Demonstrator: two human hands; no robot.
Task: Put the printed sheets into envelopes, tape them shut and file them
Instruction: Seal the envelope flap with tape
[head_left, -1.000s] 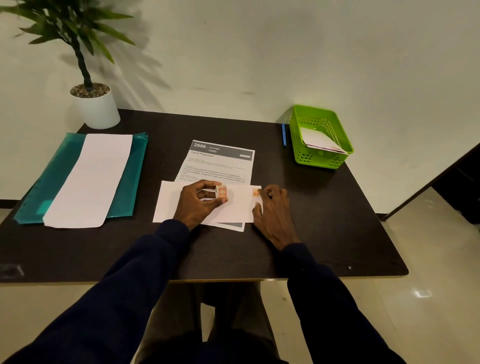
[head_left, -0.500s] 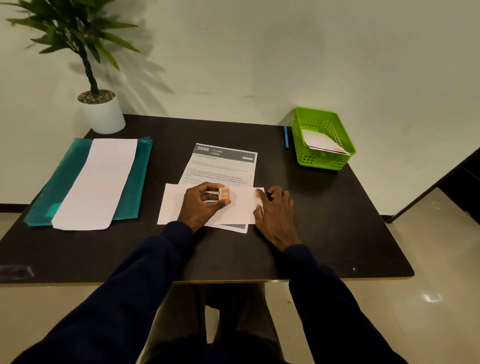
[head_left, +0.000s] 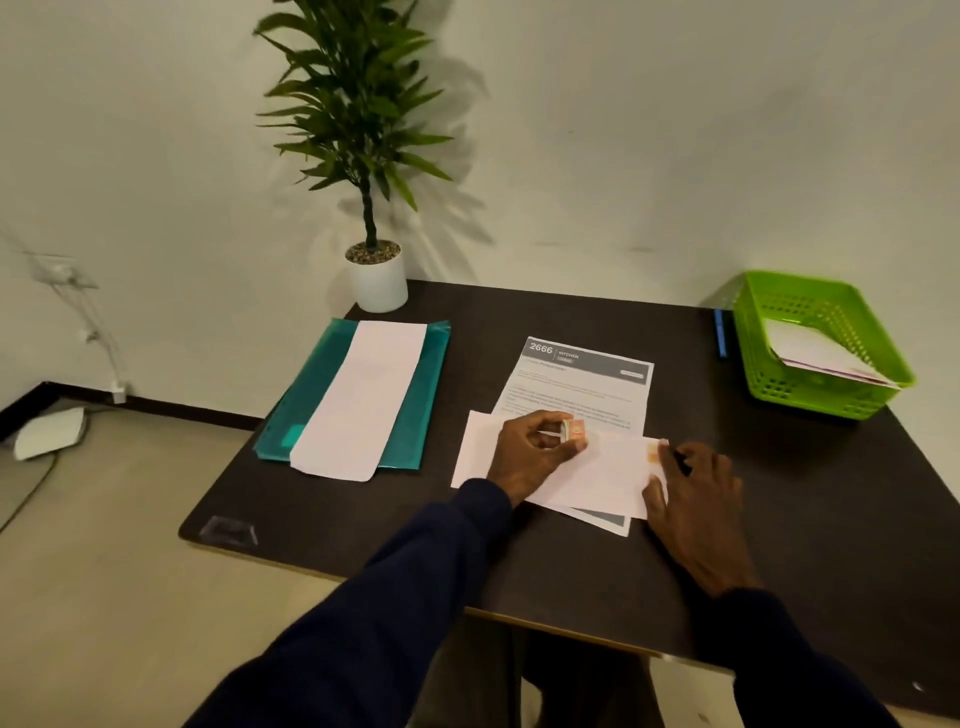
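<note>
Person's wearing a dark navy long-sleeved top, with the left sleeve (head_left: 395, 613) and right sleeve (head_left: 779, 665) both looking plain and kinda soft, bunching into loose folds along the arms. The cuffs (head_left: 485, 501) are sitting snug right at the wrists, and the left hand (head_left: 524, 457) and right hand (head_left: 696, 499) are coming out of them bare. Down between the arms some greyish-brown trousers (head_left: 467, 680) are peeking through, though it's looking too dim there to tell the fabric.
</note>
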